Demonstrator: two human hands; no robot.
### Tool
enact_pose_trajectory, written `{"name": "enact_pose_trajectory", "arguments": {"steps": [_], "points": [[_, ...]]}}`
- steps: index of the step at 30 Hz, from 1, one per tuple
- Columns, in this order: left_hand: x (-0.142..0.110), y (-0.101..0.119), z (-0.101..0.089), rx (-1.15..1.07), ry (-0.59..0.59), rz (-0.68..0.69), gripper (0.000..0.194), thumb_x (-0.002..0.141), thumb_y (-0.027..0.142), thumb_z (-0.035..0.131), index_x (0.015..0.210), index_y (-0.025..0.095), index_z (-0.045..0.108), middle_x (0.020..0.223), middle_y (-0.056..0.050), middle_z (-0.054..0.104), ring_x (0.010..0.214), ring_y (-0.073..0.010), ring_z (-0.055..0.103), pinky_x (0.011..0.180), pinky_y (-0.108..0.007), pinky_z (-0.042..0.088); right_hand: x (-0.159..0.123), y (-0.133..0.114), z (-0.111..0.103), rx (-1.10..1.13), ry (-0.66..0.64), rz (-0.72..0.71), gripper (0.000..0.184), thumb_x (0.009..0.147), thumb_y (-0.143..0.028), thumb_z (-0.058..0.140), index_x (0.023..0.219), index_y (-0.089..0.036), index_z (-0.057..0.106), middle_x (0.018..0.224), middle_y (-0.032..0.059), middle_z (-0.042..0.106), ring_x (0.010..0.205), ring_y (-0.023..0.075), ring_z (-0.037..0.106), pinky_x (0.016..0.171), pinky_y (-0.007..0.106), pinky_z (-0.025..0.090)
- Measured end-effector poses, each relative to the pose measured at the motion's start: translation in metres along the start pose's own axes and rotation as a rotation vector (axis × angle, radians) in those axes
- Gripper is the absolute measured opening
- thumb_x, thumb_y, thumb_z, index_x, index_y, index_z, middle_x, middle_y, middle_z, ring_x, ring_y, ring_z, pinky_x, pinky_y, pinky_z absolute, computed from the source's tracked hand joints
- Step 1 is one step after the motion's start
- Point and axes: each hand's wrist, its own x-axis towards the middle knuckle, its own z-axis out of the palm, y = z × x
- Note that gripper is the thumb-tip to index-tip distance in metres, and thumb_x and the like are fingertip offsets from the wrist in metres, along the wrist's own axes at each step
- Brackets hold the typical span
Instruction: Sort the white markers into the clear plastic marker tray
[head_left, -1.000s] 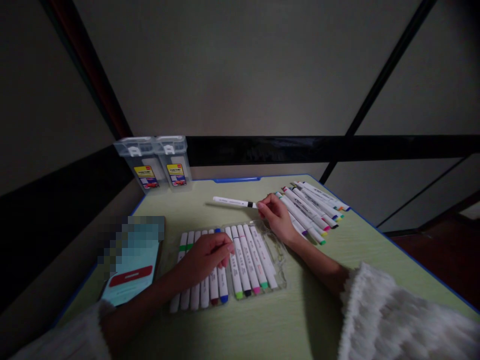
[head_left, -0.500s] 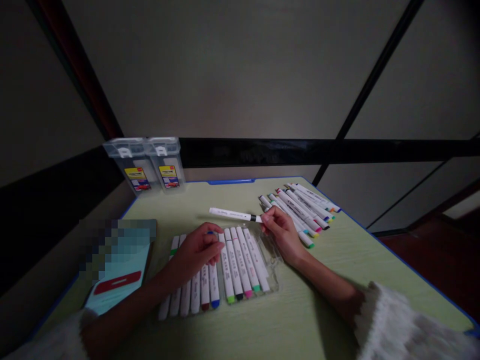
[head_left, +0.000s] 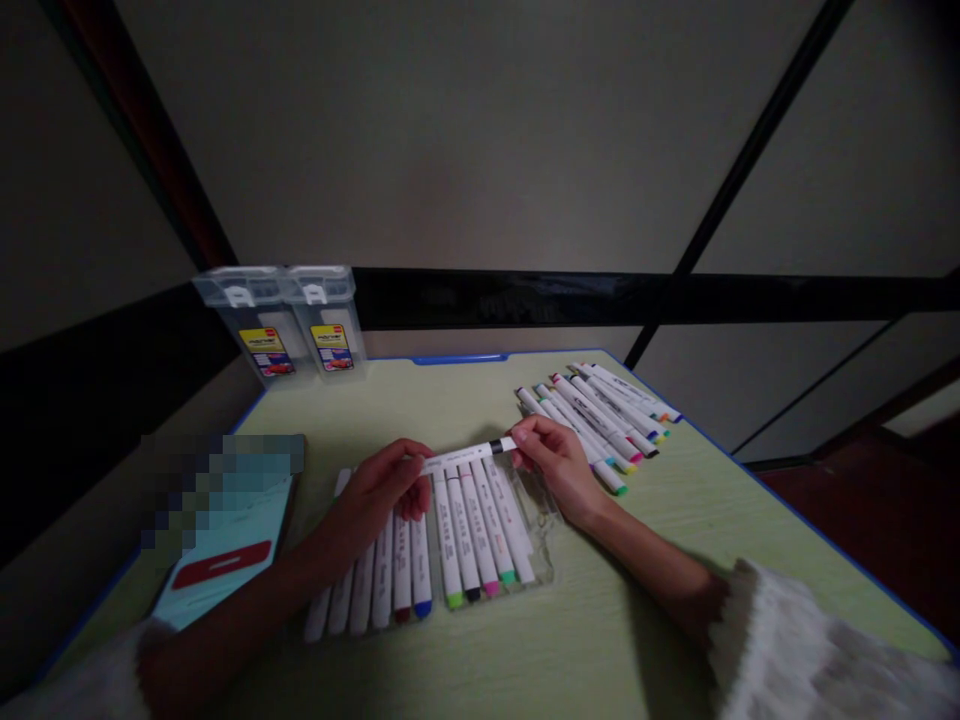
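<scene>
A white marker with a black band (head_left: 466, 455) is held nearly level between my two hands. My right hand (head_left: 551, 462) pinches its banded end. At the other end, the thumb and fingers of my left hand (head_left: 394, 482) are closed on the tip. Below the marker lies a clear plastic tray (head_left: 551, 572) with white markers (head_left: 471, 535) side by side in it, their ends green, black, pink, brown and blue. My left hand and forearm cover part of the tray's left rows.
Several loose markers (head_left: 600, 415) lie fanned out at the table's right rear. Two clear lidded boxes (head_left: 319, 325) with labels stand at the back left. A phone or tablet with a lit screen (head_left: 240, 530) lies left of the tray. The table (head_left: 480, 660) has a blue edge.
My left hand has risen and taken hold of the free end of the marker, which only my right hand held before. The view has shifted slightly.
</scene>
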Motion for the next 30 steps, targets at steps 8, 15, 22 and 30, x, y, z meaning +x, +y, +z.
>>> {"name": "enact_pose_trajectory", "arguments": {"steps": [8, 15, 22, 30], "points": [[0.0010, 0.0008, -0.0004, 0.038, -0.049, 0.004, 0.018, 0.072, 0.033, 0.046, 0.065, 0.017, 0.046, 0.047, 0.007, 0.048, 0.043, -0.0069, 0.039, 0.047, -0.020, 0.032, 0.0012, 0.0027, -0.0032, 0.048, 0.010, 0.001, 0.022, 0.073, -0.035, 0.057, 0.062, -0.017, 0.053, 0.044, -0.0052, 0.049, 0.041, 0.0069, 0.035, 0.043, 0.022, 0.022], [-0.0010, 0.0013, 0.0002, 0.053, -0.076, 0.010, 0.018, 0.072, 0.032, 0.048, 0.063, 0.017, 0.046, 0.047, 0.006, 0.049, 0.043, -0.0065, 0.040, 0.046, -0.020, 0.033, 0.0013, 0.0024, -0.0027, 0.051, 0.040, 0.021, 0.024, 0.071, -0.039, 0.058, 0.062, -0.017, 0.052, 0.038, -0.0062, 0.046, 0.035, 0.0064, 0.031, 0.039, 0.022, 0.018], [0.0007, -0.0025, -0.0010, 0.116, -0.097, -0.007, 0.014, 0.068, 0.030, 0.052, 0.071, 0.017, 0.048, 0.048, 0.008, 0.048, 0.044, -0.0074, 0.043, 0.045, -0.020, 0.033, 0.0024, 0.0015, -0.0025, 0.062, 0.033, 0.056, 0.027, 0.069, -0.041, 0.059, 0.059, -0.017, 0.051, 0.038, -0.0059, 0.045, 0.036, 0.0064, 0.031, 0.040, 0.022, 0.019], [-0.0006, 0.0013, 0.0004, 0.121, -0.088, -0.014, 0.013, 0.068, 0.029, 0.051, 0.072, 0.017, 0.050, 0.049, 0.007, 0.048, 0.045, -0.0080, 0.044, 0.046, -0.021, 0.035, 0.0020, 0.0004, -0.0018, 0.058, 0.032, 0.071, 0.030, 0.069, -0.042, 0.059, 0.055, -0.018, 0.049, 0.039, -0.0056, 0.044, 0.037, 0.0070, 0.030, 0.041, 0.023, 0.020]]}}
